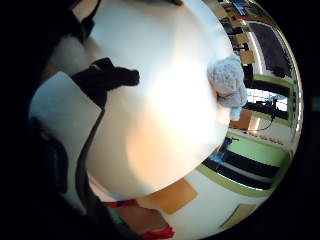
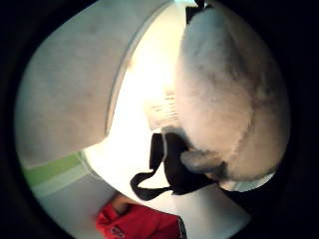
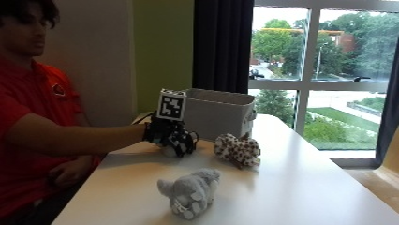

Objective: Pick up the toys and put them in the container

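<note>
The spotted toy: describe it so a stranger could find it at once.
On the white table, look just in front of the grey fabric container. The spotted toy lies there, right of the gloved hand; unlike the plain grey toy nearer the camera, it has dark spots.

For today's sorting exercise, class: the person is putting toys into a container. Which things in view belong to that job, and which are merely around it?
Part of the job:
gloved right hand, gripping a pale plush toy
spotted plush toy
grey plush toy
grey fabric container

Merely around:
white table
window
dark curtain
</note>
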A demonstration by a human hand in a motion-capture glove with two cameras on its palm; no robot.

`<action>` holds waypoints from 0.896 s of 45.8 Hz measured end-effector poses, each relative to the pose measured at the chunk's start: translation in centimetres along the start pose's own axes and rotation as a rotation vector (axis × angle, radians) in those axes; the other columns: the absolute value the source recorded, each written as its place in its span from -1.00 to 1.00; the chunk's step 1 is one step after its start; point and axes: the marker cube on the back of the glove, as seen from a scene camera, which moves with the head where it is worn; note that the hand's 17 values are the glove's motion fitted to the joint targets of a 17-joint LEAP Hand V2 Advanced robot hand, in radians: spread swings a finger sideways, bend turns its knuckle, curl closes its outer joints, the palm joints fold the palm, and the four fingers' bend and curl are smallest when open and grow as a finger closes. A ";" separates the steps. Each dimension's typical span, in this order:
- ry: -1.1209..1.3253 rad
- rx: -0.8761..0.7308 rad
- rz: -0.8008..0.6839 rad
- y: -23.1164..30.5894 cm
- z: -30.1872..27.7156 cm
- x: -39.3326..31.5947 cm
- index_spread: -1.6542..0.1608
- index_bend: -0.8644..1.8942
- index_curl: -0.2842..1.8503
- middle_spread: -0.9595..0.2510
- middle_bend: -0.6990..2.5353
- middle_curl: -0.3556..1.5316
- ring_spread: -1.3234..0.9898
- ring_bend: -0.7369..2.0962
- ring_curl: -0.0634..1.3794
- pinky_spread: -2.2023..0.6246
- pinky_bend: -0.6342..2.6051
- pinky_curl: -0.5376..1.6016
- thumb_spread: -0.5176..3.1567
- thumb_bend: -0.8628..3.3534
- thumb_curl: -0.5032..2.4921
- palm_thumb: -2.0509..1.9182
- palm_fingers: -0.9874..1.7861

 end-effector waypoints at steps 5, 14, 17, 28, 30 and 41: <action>-0.107 0.085 -0.045 -0.1 0.1 -0.1 0.34 -0.19 -0.44 0.20 -0.38 -0.36 -0.09 0.04 -0.49 0.41 0.01 -0.19 -0.08 -0.56 -0.48 0.11 0.22; -0.109 0.288 -0.068 -0.6 0.4 -0.6 0.36 -0.22 -0.41 -0.01 -0.21 -0.24 -0.22 0.13 -0.40 0.30 -0.04 -0.19 -0.13 -0.52 -0.40 0.24 0.51; -0.107 0.341 -0.090 -1.1 0.0 -0.5 0.36 -0.19 -0.38 -0.04 -0.16 -0.19 -0.24 0.16 -0.36 0.29 -0.02 -0.17 -0.18 -0.52 -0.36 0.27 0.57; -0.196 0.333 -0.075 -2.4 -1.2 2.1 0.36 0.03 -0.21 -0.05 0.07 0.01 -0.23 0.33 -0.20 0.26 -0.07 -0.15 -0.33 -0.53 -0.28 0.31 0.70; -0.205 0.341 -0.068 -2.3 -1.8 2.4 0.37 0.08 -0.18 -0.04 0.10 0.03 -0.22 0.35 -0.18 0.26 -0.07 -0.14 -0.35 -0.53 -0.26 0.31 0.69; -0.208 0.432 -0.107 -2.8 -9.4 3.3 0.42 0.22 -0.04 0.03 0.17 0.12 -0.20 0.41 -0.13 0.25 -0.04 -0.11 -0.43 -0.56 -0.20 0.31 0.61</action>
